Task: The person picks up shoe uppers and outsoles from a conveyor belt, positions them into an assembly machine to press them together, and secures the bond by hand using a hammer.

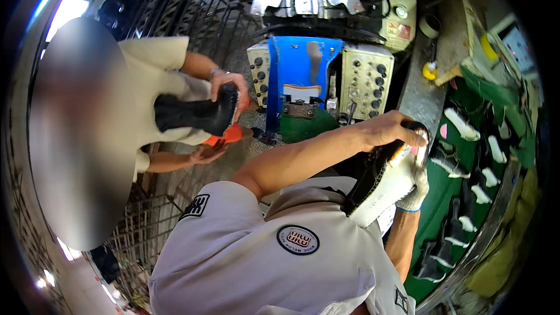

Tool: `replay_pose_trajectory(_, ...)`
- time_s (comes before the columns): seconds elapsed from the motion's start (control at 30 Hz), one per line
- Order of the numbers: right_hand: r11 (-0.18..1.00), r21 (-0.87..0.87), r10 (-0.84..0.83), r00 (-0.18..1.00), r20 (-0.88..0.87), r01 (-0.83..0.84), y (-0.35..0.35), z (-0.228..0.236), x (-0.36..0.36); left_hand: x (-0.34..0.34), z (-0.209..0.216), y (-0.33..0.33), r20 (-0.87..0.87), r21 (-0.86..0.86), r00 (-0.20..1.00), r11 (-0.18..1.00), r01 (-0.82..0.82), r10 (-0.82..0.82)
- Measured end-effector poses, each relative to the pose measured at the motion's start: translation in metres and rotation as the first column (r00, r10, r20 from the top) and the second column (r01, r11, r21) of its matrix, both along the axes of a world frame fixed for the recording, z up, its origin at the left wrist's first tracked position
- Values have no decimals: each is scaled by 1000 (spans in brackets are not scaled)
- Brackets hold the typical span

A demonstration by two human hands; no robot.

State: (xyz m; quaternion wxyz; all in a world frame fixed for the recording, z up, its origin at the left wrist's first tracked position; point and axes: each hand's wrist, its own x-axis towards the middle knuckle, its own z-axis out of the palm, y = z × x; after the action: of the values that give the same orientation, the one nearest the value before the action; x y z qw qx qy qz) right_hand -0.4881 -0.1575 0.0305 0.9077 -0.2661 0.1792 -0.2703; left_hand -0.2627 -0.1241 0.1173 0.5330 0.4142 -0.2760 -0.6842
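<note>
In front of my chest, to the right, I hold a black boot upper (pixel 373 179) with its pale underside (pixel 389 191) turned up. My bare left hand (pixel 392 133) reaches across and grips the far end of the boot, fingers curled over its dark rim. My right hand (pixel 414 189), in a white knit glove with a blue cuff, clasps the boot from the right side, near the same end. Part of the boot's shaft is hidden behind its underside and my shirt.
On the left a co-worker holds a black boot (pixel 198 115). Ahead stands a machine with a blue front panel (pixel 300 61) and a control box (pixel 364 81) with knobs. To my right, a green belt (pixel 429 251) carries several black boots (pixel 449 230) with pale undersides. Wire racks (pixel 137 227) stand lower left.
</note>
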Motion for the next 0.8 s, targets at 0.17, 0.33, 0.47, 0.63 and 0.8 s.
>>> replay_pose_trajectory(0.17,998,8,62,996,-64,-61,-4,16,15,1,-10,-1,-31,71,997,995,-69,72)
replay_pose_trajectory(0.33,996,37,81,991,-109,-78,-14,17,22,5,-11,-2,25,14,992,992,-125,125)
replay_pose_trajectory(0.47,995,10,102,990,-95,-101,-13,31,35,8,-14,-3,72,-29,981,983,-180,182)
replay_pose_trajectory(0.63,995,-9,101,991,-88,-102,-21,23,36,12,-7,-2,53,-13,982,983,-184,184)
replay_pose_trajectory(0.8,993,-9,113,989,-95,-114,-19,33,44,15,-12,-6,69,-33,980,982,-185,187)
